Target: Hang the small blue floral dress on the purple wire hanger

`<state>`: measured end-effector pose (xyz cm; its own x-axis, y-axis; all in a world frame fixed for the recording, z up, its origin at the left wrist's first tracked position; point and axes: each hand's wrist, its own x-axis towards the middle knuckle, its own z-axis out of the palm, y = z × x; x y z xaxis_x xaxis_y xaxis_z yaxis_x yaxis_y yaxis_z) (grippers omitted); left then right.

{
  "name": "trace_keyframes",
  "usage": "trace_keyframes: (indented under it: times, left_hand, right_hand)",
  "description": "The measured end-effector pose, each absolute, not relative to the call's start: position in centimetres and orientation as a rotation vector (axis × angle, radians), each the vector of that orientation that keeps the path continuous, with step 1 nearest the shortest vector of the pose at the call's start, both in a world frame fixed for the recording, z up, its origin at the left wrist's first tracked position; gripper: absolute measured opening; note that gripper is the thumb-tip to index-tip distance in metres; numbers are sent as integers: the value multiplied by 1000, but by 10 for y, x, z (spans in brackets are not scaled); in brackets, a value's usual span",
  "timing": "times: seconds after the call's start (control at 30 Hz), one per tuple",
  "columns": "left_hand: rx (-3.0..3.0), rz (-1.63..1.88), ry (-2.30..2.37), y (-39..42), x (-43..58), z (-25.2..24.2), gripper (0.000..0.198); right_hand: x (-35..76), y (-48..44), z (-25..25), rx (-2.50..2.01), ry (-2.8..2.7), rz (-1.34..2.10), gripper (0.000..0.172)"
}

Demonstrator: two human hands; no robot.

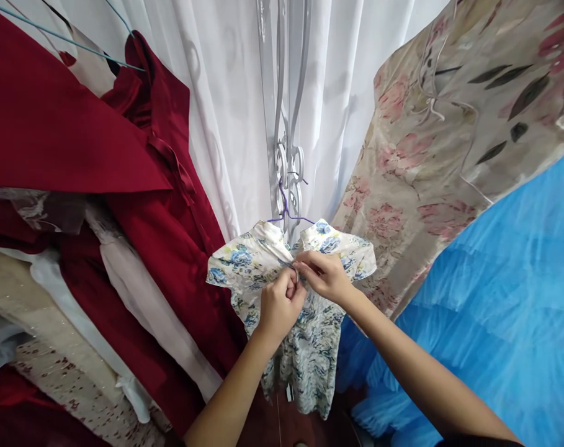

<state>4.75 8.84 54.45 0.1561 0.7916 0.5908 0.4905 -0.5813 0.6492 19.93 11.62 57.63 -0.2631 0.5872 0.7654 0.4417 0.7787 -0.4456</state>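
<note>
A small floral dress (309, 347), cream with blue flowers, hangs on a purple wire hanger (286, 208) hooked to a white ornate metal stand (288, 167). My left hand (280, 305) is closed in a pinch on the dress fabric just below the collar. My right hand (325, 273) is also closed, pinching the same spot at the neckline from the right. Both hands meet at the front opening of the dress.
Dark red garments (137, 186) and white and beige clothes (77, 310) hang at the left. A beige dress with pink flowers (440, 155) and a bright blue tulle skirt (505, 310) crowd the right. White curtains (226, 112) hang behind.
</note>
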Motion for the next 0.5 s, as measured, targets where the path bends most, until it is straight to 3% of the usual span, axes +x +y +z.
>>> trace_keyframes:
  times: [0.17, 0.3, 0.5]
  left_hand:
    - [2236, 1240, 1255, 70, 54, 535, 17]
    - [2178, 1252, 1226, 69, 51, 534, 8]
    - [2037, 1669, 1115, 93, 44, 588, 37]
  right_hand:
    - [196, 133, 611, -776, -1623, 145, 9]
    - [198, 139, 624, -684, -1726, 162, 7]
    - [216, 135, 611, -556, -1917, 43, 10]
